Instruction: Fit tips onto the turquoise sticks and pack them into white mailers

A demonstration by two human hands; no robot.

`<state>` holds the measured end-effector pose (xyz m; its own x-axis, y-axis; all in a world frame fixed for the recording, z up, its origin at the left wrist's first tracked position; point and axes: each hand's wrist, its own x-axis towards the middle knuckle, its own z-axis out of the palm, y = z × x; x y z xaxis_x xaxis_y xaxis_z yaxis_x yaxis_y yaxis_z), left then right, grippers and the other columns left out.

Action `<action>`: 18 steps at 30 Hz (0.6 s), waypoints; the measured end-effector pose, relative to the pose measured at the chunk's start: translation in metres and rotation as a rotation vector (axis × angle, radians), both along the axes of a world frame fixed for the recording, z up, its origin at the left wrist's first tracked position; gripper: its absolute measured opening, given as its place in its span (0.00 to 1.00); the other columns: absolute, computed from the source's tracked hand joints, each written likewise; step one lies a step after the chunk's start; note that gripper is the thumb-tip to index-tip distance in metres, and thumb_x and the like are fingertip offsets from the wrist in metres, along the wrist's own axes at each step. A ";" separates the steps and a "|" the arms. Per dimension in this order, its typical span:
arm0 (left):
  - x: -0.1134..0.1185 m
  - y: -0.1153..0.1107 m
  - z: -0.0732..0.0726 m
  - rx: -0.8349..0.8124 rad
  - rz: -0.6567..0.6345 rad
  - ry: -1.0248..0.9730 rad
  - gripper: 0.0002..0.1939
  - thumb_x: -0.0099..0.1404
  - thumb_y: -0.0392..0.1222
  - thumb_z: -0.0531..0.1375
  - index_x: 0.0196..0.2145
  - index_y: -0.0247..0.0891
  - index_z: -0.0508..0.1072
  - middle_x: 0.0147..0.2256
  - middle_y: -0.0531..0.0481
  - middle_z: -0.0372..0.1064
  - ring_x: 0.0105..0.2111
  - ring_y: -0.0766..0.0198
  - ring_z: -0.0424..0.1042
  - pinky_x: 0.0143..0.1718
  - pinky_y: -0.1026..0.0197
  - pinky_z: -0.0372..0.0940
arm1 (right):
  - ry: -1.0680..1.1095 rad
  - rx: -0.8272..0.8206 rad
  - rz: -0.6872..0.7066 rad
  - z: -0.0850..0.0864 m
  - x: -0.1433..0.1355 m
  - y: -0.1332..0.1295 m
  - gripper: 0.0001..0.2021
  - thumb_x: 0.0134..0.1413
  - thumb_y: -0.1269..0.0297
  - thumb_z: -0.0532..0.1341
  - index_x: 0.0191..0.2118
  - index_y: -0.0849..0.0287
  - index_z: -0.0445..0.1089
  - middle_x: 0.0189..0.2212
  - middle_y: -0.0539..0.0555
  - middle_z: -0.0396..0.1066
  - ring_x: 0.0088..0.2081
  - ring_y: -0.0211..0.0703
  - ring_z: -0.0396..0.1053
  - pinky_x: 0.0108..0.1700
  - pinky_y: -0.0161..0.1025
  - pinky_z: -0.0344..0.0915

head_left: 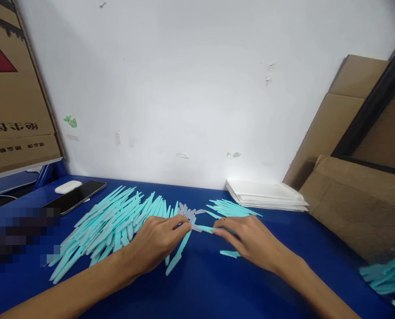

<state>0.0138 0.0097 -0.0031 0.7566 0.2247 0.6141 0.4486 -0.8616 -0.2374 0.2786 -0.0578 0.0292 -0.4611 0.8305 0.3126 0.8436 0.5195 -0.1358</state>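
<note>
My left hand [162, 237] pinches the pale, translucent end piece [196, 227] of a turquoise stick near the middle of the blue table. The turquoise stick [207, 229] is gripped at its other end by my right hand [242, 235], between thumb and forefinger. Just behind my left fingertips is a small heap of pale translucent pieces [187, 211]. A large pile of turquoise sticks [118, 221] spreads to the left. One loose stick [174, 262] slants below my left fingers, and another [229, 254] lies partly under my right hand.
Behind my right hand is a smaller group of turquoise sticks [232, 208], near stacked white sheets [267, 195]. A phone [79, 197] and a white case [67, 187] lie at the back left. Cardboard [357, 208] borders the right, with more turquoise sticks [388, 274] at the edge.
</note>
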 end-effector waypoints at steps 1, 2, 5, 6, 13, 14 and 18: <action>0.000 0.000 0.000 0.008 -0.002 -0.002 0.14 0.68 0.26 0.48 0.40 0.40 0.70 0.38 0.49 0.75 0.23 0.71 0.70 0.20 0.69 0.57 | -0.003 0.002 0.000 0.000 0.000 0.000 0.16 0.72 0.56 0.49 0.47 0.52 0.74 0.35 0.50 0.79 0.31 0.42 0.75 0.33 0.37 0.63; 0.000 0.000 0.000 0.014 -0.003 -0.006 0.14 0.68 0.26 0.48 0.40 0.40 0.70 0.38 0.49 0.76 0.23 0.71 0.71 0.21 0.69 0.57 | -0.005 0.005 0.003 0.000 -0.001 0.000 0.17 0.73 0.56 0.49 0.47 0.52 0.74 0.34 0.50 0.78 0.31 0.42 0.74 0.32 0.37 0.63; -0.001 0.002 -0.001 0.017 -0.001 -0.017 0.14 0.67 0.25 0.49 0.40 0.40 0.69 0.39 0.51 0.77 0.23 0.71 0.71 0.21 0.67 0.57 | 0.013 0.007 0.007 -0.001 -0.001 0.000 0.17 0.73 0.57 0.48 0.47 0.52 0.74 0.36 0.50 0.78 0.32 0.42 0.74 0.33 0.37 0.64; -0.001 0.002 -0.002 0.016 0.002 -0.024 0.13 0.67 0.25 0.50 0.40 0.40 0.69 0.39 0.51 0.77 0.23 0.70 0.71 0.21 0.67 0.57 | 0.028 0.007 0.008 -0.001 -0.001 0.000 0.17 0.73 0.57 0.48 0.47 0.52 0.73 0.37 0.51 0.78 0.33 0.42 0.75 0.34 0.37 0.65; 0.000 0.003 -0.003 0.025 0.023 -0.034 0.10 0.69 0.27 0.51 0.40 0.39 0.68 0.38 0.52 0.77 0.23 0.70 0.71 0.22 0.66 0.57 | 0.127 -0.004 0.029 -0.005 -0.001 0.003 0.17 0.73 0.59 0.48 0.47 0.54 0.73 0.38 0.53 0.77 0.35 0.42 0.75 0.37 0.38 0.67; 0.000 0.003 -0.002 0.034 0.024 -0.028 0.11 0.69 0.27 0.51 0.40 0.39 0.69 0.38 0.52 0.77 0.24 0.69 0.72 0.22 0.67 0.57 | 0.140 -0.011 0.030 -0.005 -0.002 0.003 0.16 0.73 0.59 0.48 0.47 0.54 0.74 0.38 0.53 0.77 0.35 0.42 0.75 0.37 0.38 0.67; -0.002 0.002 0.000 0.094 0.040 0.009 0.12 0.66 0.25 0.52 0.41 0.39 0.69 0.39 0.51 0.77 0.24 0.68 0.72 0.21 0.66 0.58 | 0.194 -0.023 0.021 -0.004 -0.004 0.001 0.15 0.72 0.60 0.50 0.46 0.54 0.74 0.39 0.52 0.78 0.37 0.42 0.75 0.39 0.39 0.67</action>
<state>0.0117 0.0116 -0.0032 0.7540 0.1965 0.6268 0.4796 -0.8167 -0.3209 0.2745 -0.0566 0.0256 -0.4110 0.8295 0.3781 0.7897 0.5312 -0.3070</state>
